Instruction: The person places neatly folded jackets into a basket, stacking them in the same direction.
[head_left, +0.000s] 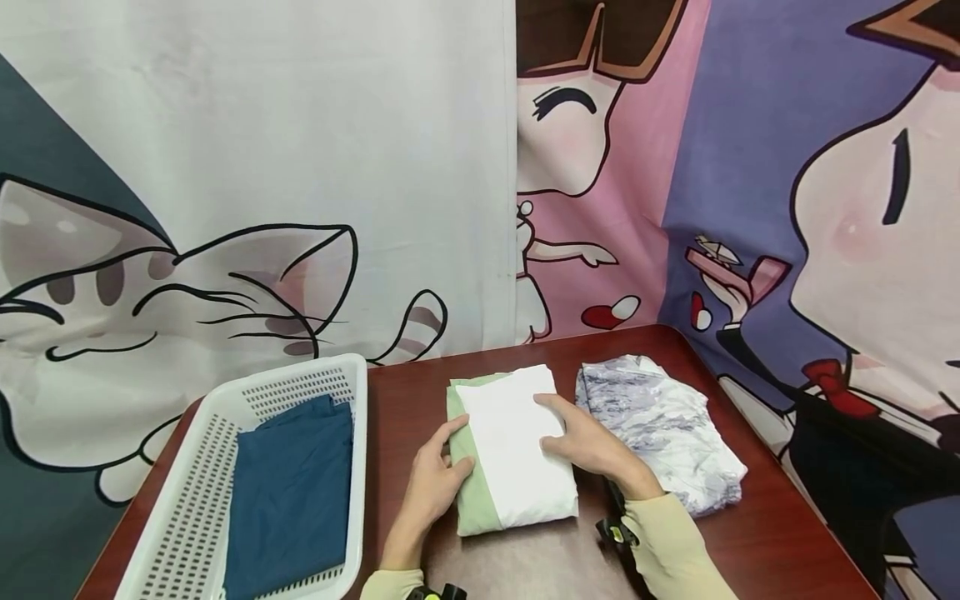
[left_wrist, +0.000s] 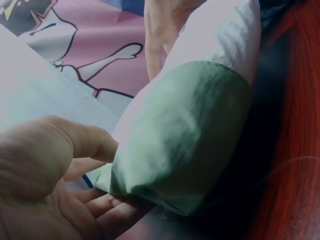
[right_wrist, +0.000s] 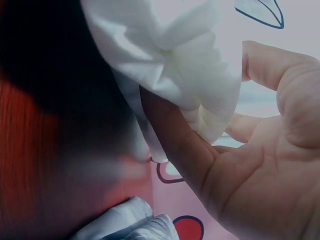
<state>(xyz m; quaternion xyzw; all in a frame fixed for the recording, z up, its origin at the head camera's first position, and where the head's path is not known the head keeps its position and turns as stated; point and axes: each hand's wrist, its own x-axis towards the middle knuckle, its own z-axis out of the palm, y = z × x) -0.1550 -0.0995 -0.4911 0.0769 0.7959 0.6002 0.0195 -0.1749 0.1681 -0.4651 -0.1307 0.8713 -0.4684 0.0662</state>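
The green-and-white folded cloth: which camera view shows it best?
Head view: the folded cloth shows nearly its whole top. Left wrist shows one side close, green and white; right wrist, a white edge.

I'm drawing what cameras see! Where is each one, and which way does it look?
Head: on the person's head, looking forward and down at the folded bundle; the left hand, right hand and sleeves show.
Left wrist: worn there, facing the bundle's green part; the left hand and some of the right show.
Right wrist: worn there, facing the bundle's white part; the right hand shows.
Shared: both wrist views show the bundle and pink backdrop.
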